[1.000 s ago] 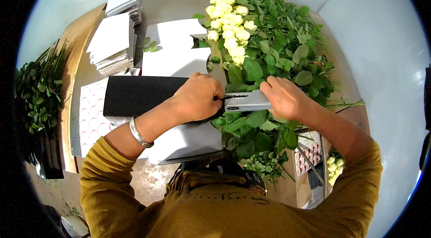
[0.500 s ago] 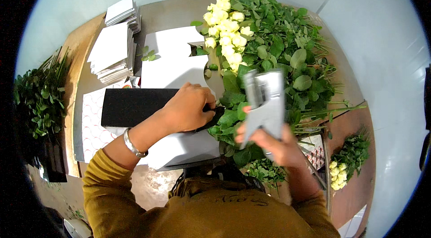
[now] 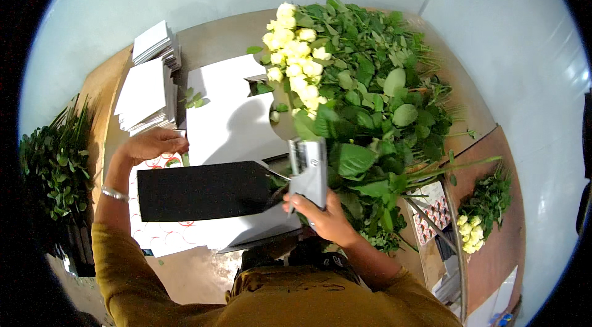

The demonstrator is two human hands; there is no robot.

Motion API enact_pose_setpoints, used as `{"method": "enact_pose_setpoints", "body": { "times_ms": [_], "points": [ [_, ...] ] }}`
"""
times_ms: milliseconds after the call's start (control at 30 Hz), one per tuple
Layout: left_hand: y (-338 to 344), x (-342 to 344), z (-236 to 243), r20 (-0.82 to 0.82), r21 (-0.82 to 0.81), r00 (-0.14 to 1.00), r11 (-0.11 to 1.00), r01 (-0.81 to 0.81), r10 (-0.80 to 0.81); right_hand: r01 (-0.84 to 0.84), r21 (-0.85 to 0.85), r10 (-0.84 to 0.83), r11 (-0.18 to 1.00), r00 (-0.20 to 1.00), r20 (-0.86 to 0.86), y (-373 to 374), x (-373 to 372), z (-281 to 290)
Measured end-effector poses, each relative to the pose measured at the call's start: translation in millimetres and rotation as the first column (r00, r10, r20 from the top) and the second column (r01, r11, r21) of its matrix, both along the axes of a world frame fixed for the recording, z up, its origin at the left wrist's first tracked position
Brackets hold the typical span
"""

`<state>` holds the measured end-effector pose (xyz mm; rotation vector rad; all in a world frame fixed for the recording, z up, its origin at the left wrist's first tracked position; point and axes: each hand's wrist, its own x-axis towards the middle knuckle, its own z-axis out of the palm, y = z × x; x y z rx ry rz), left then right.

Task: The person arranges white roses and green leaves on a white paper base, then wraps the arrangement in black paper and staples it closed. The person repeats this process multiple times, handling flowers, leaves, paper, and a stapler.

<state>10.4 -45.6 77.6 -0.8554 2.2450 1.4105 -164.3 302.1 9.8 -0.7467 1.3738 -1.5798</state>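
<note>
A silver hand stapler [image 3: 310, 173] is gripped in my right hand [image 3: 324, 213]. Its jaws are beside the right end of a black wrap [image 3: 203, 193], where green leaves lie close by; whether they touch the wrap I cannot tell. The wrap lies lengthwise across white sheets [image 3: 225, 132] and red-patterned paper [image 3: 151, 237]. My left hand [image 3: 157, 143] is above the wrap's left part, beside a stack of white cards [image 3: 145, 95]. Its fingers are pinched together over a small green bit, and what they hold is unclear.
A heap of pale yellow roses [image 3: 296, 55] with leafy stems [image 3: 382, 99] covers the table's right half. A smaller white card stack [image 3: 153, 43] stands behind. Dark greenery [image 3: 58, 160] is at far left, and a small rose bunch [image 3: 472, 234] at right.
My left hand has let go of the black wrap and moved left to the card stack. My right hand has brought the stapler left and down to the wrap's right end.
</note>
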Motion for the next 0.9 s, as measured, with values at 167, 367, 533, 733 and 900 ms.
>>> {"method": "enact_pose_setpoints", "body": {
  "times_ms": [167,367,533,733,900],
  "points": [
    [-91,102,-172,-0.225,-0.282,0.797,0.821,0.497,-0.56,0.243,-0.069,-0.243,0.967,0.97,0.02,10,17,-8],
    [7,92,-120,-0.144,0.575,0.973,0.816,-0.066,0.18,0.544,-0.296,-0.33,0.785,-0.036,-0.943,41,41,-31],
    [25,139,-183,-0.11,0.924,0.972,-0.34,0.177,0.208,0.831,-0.105,-0.83,0.546,0.52,-0.201,31,133,73],
    [112,123,-213,-0.841,0.54,0.422,0.474,0.696,0.339,0.762,-0.236,-0.78,0.602,0.498,-0.379,23,168,131],
    [73,179,-105,-0.556,0.827,0.509,0.382,0.412,0.657,0.462,-0.4,-0.594,0.792,0.736,-0.325,-57,199,184]
  ]
}}
